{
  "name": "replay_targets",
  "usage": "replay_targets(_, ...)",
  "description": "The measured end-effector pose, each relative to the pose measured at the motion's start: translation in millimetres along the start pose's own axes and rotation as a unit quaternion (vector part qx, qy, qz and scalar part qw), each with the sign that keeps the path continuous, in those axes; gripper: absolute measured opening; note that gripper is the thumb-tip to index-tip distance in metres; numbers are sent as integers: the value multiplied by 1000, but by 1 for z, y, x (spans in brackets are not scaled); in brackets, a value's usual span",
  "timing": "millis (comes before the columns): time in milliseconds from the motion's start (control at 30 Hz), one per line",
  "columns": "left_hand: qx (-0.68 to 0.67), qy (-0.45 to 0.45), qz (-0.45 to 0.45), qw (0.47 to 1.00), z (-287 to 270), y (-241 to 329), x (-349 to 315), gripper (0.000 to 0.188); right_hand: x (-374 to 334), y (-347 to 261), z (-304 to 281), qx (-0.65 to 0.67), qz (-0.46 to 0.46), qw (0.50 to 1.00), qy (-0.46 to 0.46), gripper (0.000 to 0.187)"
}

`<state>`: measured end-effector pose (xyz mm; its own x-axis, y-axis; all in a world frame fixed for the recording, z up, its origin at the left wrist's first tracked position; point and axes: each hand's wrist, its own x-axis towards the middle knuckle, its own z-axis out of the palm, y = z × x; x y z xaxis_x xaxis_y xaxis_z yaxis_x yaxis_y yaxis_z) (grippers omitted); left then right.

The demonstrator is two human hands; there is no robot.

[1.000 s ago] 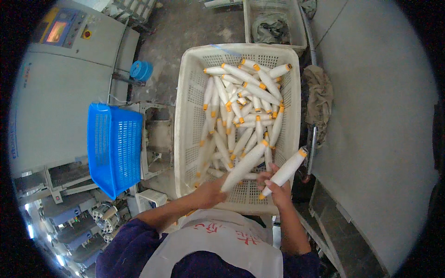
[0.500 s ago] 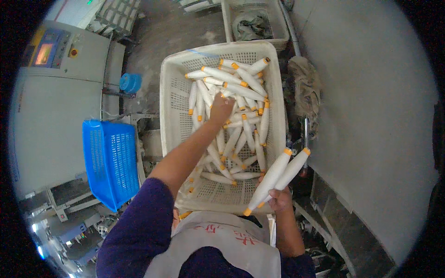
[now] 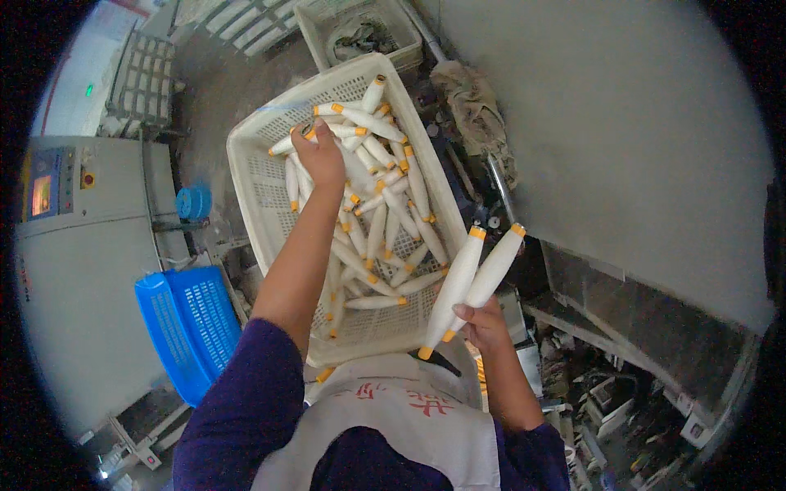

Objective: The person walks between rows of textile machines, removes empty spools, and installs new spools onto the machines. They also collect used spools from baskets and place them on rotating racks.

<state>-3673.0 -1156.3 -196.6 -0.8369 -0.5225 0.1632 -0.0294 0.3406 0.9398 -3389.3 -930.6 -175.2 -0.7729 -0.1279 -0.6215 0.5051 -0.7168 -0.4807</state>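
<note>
A white perforated plastic crate (image 3: 246, 176) in front of me holds many spindle-shaped bobbins of white yarn (image 3: 419, 184) with orange ends, lying criss-cross. My left hand (image 3: 322, 159) reaches into its far left part, thumb and fingers closed around the end of a yarn bobbin (image 3: 308, 129); the palm side is hidden. Near the crate's right front corner, my right hand (image 3: 485, 325) grips two full yarn bobbins (image 3: 455, 288) side by side. They slant up and to the right, their lower ends fanning over the crate's near edge.
A blue plastic basket (image 3: 188, 327) stands left of the crate, below a grey machine cabinet (image 3: 90, 270) with a lit panel. Beyond lies another pale crate (image 3: 307, 37) with crumpled cloth. A grey panel (image 3: 622, 139) and a rag-draped pipe (image 3: 479, 106) run along the right.
My view has turned, so the crate now tilts leftward. My left hand has moved from the middle of the pile to its far left. The right hand keeps its two bobbins.
</note>
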Motion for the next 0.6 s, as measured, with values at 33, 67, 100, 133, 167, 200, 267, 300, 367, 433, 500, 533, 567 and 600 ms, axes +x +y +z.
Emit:
replay_targets(33, -6, -91, -44, 995, -18, 26, -12, 32, -6, 3, 4, -12, -19, 1000, 2, 61)
replay_targets(67, -6, -182, -65, 981, -38, 50, -25, 33, -12, 6, 8, -28, -35, 999, -4, 61)
replay_targets(100, -94, -307, -163, 933, -58, 71, -42, 38, -17, 10, 13, -35, -44, 998, -12, 64)
replay_targets(133, -165, -386, -250, 873, -75, 87, -60, 44, -23, 14, 18, -46, -49, 997, -28, 66)
replay_targets(167, -114, -445, -257, 850, -91, 101, -80, 55, -30, 21, 23, -54, -62, 996, -45, 69)
replay_targets(200, -274, -482, -381, 740, -107, 110, -99, 61, -36, 29, 29, -85, -52, 993, -61, 72)
replay_targets(267, -278, -539, -397, 689, -135, 118, -135, 61, -52, 50, 41, -136, -43, 986, -86, 78)
replay_targets(300, -278, -552, -438, 653, -148, 118, -152, 61, -62, 62, 47, -126, -77, 984, -100, 80)
replay_targets(367, -246, -594, -460, 613, -177, 109, -169, 69, -86, 85, 58, -111, -138, 978, -112, 84)
replay_targets(433, -294, -593, -472, 582, -210, 95, -181, 71, -115, 104, 63, -116, -109, 982, -97, 80)
replay_targets(500, -312, -612, -487, 539, -242, 81, -189, 71, -144, 121, 63, -131, -58, 988, -63, 76)
replay_targets(533, -353, -619, -493, 499, -256, 76, -194, 71, -155, 129, 63, -128, -114, 980, -102, 63)
replay_targets(567, -379, -624, -503, 463, -267, 72, -198, 72, -166, 137, 63, -147, -128, 979, -52, 53)
replay_targets(600, -380, -637, -502, 445, -277, 70, -202, 71, -175, 146, 63, -135, -136, 981, -33, 58)
